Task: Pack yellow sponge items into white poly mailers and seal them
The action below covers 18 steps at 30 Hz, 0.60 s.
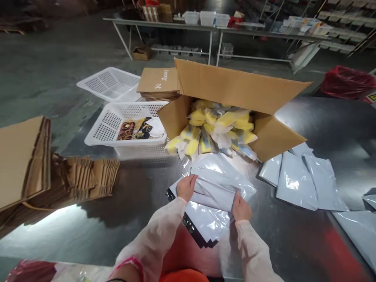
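Observation:
My left hand [187, 187] and my right hand [241, 207] pinch opposite ends of a white plastic mailing bag [216, 192] in front of me. Under it lies a stack of similar mailing bags [205, 223] with black edges at the lower left. Just beyond stands an open cardboard box [243, 88], its flaps spread. Several yellow and white items in clear wrapping [217, 125] fill it and spill over its near side. Whether anything is inside the held bag cannot be seen.
Grey mailing bags [296, 180] lie on the metal table [141, 219] at right. White perforated baskets [101, 125] and flat cardboard [158, 80] stand at back left. Folded cartons [94, 176] are at left. A red-lined bin [348, 82] stands beyond, right.

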### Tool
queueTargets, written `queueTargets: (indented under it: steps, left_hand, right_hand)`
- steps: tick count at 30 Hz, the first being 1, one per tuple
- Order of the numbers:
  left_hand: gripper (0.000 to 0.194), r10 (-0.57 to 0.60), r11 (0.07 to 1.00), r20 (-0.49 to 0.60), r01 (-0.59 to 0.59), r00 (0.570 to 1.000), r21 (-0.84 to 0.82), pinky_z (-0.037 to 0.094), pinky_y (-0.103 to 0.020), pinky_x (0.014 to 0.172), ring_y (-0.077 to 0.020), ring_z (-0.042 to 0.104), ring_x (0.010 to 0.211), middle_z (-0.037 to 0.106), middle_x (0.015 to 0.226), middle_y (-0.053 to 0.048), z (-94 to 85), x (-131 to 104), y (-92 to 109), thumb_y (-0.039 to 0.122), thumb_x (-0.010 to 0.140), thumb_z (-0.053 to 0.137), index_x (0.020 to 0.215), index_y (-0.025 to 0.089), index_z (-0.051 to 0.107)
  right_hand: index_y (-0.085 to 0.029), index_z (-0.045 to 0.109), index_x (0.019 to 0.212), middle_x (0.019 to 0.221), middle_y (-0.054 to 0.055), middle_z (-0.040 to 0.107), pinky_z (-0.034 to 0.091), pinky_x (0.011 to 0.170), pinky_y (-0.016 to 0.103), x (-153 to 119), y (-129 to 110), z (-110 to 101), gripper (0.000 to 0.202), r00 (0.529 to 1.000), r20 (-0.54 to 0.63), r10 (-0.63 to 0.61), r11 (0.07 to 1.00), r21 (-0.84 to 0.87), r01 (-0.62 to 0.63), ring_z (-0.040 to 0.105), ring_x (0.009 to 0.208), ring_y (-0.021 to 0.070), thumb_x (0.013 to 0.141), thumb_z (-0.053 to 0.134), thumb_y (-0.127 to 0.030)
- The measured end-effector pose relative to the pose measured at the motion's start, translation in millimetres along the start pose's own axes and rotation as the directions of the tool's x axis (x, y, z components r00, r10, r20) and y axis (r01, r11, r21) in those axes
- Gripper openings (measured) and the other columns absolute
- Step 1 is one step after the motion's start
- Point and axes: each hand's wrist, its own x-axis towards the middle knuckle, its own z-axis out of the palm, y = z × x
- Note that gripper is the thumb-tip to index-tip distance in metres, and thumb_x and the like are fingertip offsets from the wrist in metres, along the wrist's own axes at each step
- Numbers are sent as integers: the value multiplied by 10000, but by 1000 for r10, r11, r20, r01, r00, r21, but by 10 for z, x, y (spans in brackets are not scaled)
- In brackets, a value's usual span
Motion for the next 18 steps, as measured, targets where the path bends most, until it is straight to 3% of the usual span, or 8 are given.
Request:
queueTargets:
  steps: [3, 7, 10, 12, 13, 15, 16, 18]
  left_hand:
    - [314, -180, 973, 129, 158, 975, 166, 418, -245, 740, -175, 628, 854, 693, 886, -43, 83, 149, -5, 450, 928, 466, 1047, 218, 639]
    - [445, -320, 903, 154, 252, 935, 347, 431, -271, 729, -225, 620, 943, 653, 996, -96, 120, 265, 66, 551, 872, 513, 1073, 157, 562]
    - [429, -309, 899, 185, 223, 933, 376, 441, -284, 734, -234, 611, 964, 627, 1029, -106, 120, 279, 103, 542, 882, 499, 1049, 149, 546]
    - [414, -298, 906, 203, 209, 933, 369, 444, -289, 745, -232, 609, 963, 626, 1020, -103, 128, 263, 111, 530, 895, 483, 1056, 153, 542]
    - [412, -296, 906, 202, 208, 934, 368, 445, -289, 752, -231, 609, 966, 627, 1019, -102, 134, 255, 114, 528, 900, 474, 1064, 155, 541]
    - [427, -291, 906, 194, 205, 937, 370, 446, -287, 763, -231, 608, 974, 627, 1027, -106, 134, 249, 118, 538, 908, 450, 1079, 159, 542]
    - [441, -285, 905, 187, 199, 940, 377, 446, -288, 768, -235, 606, 982, 627, 1031, -112, 121, 254, 117, 547, 910, 437, 1088, 157, 543]
    - [463, -293, 893, 192, 197, 937, 404, 448, -300, 761, -253, 608, 981, 632, 1021, -123, 53, 277, 95, 558, 904, 435, 1088, 149, 551]
  right_hand:
    - [-184, 707, 987, 933, 147, 705, 463, 723, 369, 62, -119, -62, 659, 996, 71, 57, 997, -59, -53, 657, 826, 250, 953, 131, -504]
    - [-167, 698, 976, 962, 172, 691, 461, 755, 428, 73, -147, -219, 653, 987, 111, 114, 988, -116, -101, 649, 889, 309, 909, 221, -608]
    - [-91, 629, 1118, 1073, 237, 642, 433, 817, 507, 3, -154, -295, 715, 980, -172, 98, 979, -162, -127, 597, 999, 374, 844, 342, -687]
    - [-74, 511, 1285, 1285, 261, 527, 339, 948, 568, -23, -214, -253, 716, 916, -375, -144, 970, -236, 55, 474, 1198, 387, 877, 329, -634]
    - [-87, 440, 1356, 1385, 243, 445, 262, 1012, 586, -16, -255, -199, 692, 866, -383, -321, 931, -296, 214, 380, 1292, 374, 900, 308, -591]
    - [-118, 324, 1437, 1498, 180, 313, 115, 1085, 591, 39, -326, -51, 660, 764, -220, -607, 777, -369, 510, 216, 1396, 327, 923, 295, -531]
    - [-123, 292, 1453, 1520, 157, 277, 69, 1098, 588, 82, -341, 26, 665, 735, -115, -669, 716, -368, 593, 169, 1415, 310, 922, 301, -524]
    - [-124, 271, 1463, 1537, 133, 243, 39, 1108, 578, 169, -317, 136, 676, 753, 22, -657, 702, -344, 623, 138, 1426, 291, 921, 307, -527]
